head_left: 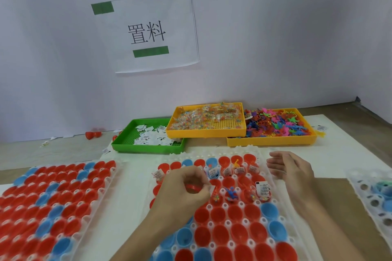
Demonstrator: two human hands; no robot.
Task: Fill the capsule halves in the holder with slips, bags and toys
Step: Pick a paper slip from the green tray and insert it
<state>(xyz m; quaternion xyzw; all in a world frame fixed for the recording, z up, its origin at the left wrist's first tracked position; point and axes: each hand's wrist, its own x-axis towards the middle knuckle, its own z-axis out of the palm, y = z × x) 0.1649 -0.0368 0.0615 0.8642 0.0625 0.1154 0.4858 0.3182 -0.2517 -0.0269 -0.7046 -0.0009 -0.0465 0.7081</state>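
A white wall (275, 38) filled the upper half, with a paper sign (152, 32) taped on by two green strips (printed characters in the middle). A white sheet (350, 137) covered the table under everything.

Centre front, the clear holder (273, 178) was seen packed with red and blue capsule halves (218, 214). A second holder (101, 195), full of red and blue halves, was laid just to its left. A third, mostly bare of halves, was cut off at the right edge (369, 197).

At the back, three trays were lined up:
- yellow tray of toys (273, 141) on the right, mixed colours
- yellow tray of bags (207, 132) in the middle, its edges resting on both neighbours
- green tray of slips (146, 146) on the left

Several far-row halves were already loaded with slips. A blue toy (231, 194) and a larger slip (263, 189) were seen in the next row.

The left hand (186, 188) was held over the holder's left part, fingers curled, pinching something small and pale at the fingertips (item could not be identified). The right hand (292, 171) was held above the holder's right edge, fingers relaxed and extended, nothing gripped.
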